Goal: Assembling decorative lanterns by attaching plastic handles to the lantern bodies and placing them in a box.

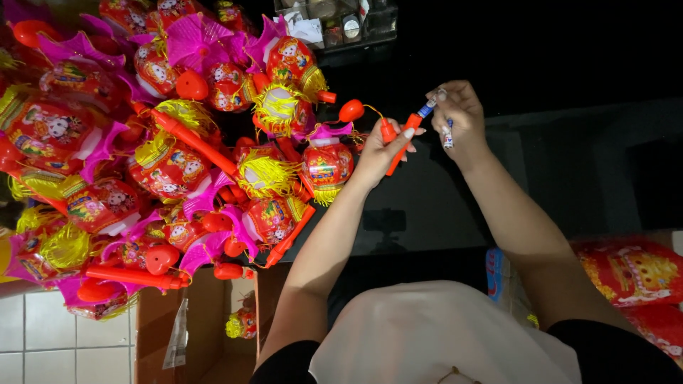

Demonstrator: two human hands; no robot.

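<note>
Battery met lantern handle

Your left hand (380, 149) clamped the red handle (400, 141) beside the lantern pile (171, 142); your right hand (462, 117) pinched a small battery (429, 107) at the handle's top end.

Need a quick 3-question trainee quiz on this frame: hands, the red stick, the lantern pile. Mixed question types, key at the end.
1. True or false: the left hand grips the red handle stick of a toy lantern.
2. What does the right hand pinch at the stick's upper end?
A. a small battery
B. a yellow tassel
C. a screwdriver
3. Fill in: the pile of red and pink toy lanterns lies to the person's ____ side, above an open cardboard box.

Key: 1 true; 2 A; 3 left.
</note>
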